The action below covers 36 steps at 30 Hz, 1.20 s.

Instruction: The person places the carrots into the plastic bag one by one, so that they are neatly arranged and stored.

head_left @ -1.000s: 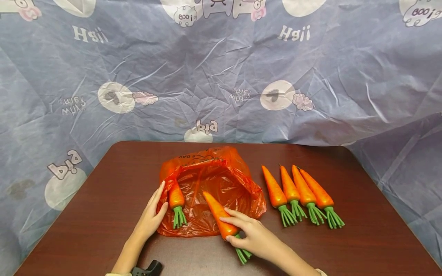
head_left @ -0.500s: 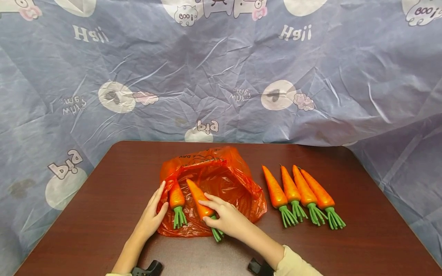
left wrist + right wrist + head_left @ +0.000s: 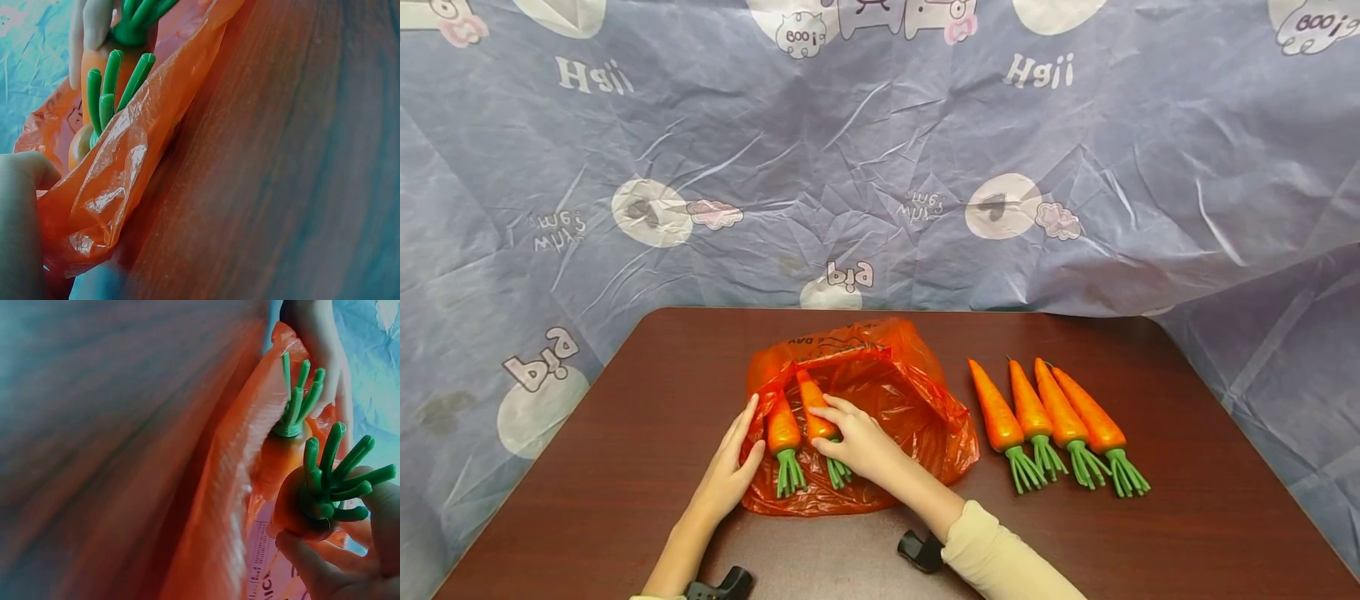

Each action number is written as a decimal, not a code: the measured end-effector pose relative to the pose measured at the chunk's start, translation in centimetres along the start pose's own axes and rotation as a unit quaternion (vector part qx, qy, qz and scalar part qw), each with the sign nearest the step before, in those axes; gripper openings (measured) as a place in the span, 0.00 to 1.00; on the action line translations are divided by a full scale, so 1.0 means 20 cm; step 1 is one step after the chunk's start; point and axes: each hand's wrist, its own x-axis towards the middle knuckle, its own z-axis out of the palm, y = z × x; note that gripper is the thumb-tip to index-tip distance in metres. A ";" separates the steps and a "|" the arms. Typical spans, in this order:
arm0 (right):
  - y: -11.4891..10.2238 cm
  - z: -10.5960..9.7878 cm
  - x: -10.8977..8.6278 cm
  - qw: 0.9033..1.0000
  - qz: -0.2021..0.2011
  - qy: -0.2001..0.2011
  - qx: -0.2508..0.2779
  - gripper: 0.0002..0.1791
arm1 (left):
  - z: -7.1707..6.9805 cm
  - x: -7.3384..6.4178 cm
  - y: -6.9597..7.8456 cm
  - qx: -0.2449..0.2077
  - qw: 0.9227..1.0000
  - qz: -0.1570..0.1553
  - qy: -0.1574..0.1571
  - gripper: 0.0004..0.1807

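Note:
An orange-red plastic bag (image 3: 880, 492) lies on the table with its mouth spread toward me. One carrot (image 3: 783, 431) rests inside it at the left, green stems toward me. My right hand (image 3: 859, 440) grips a second carrot (image 3: 815, 404) by its thick end, thumb on one side and fingers on the other; its tip points into the bag. The right wrist view shows this carrot's stems (image 3: 337, 481) sticking up beside the thumb. At the bag's left edge my left hand (image 3: 730, 467) rests with straight fingers against the plastic, thumb toward the first carrot.
Several more carrots (image 3: 996, 408) lie in a row to the right of the bag, stems toward me. The brown table (image 3: 625, 417) has a patterned grey-blue cloth (image 3: 850, 167) hanging behind it. Black wrist straps (image 3: 722, 583) show near the front.
My right hand has carried its carrot leftward and farther into the bag, beside the first carrot. The left hand and the row of carrots have stayed in place.

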 end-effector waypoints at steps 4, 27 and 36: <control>0.00 0.04 0.05 1.000 0.016 0.000 0.008 0.25 | 0.00 0.00 0.00 -0.002 1.000 0.009 -0.002 0.36; -0.01 0.15 0.10 0.999 0.031 0.008 0.004 0.24 | 0.00 0.00 0.00 0.000 1.000 -0.002 -0.004 0.37; -0.02 0.13 0.09 0.999 0.044 0.003 -0.002 0.25 | 0.00 0.00 0.00 0.009 1.000 -0.015 -0.007 0.36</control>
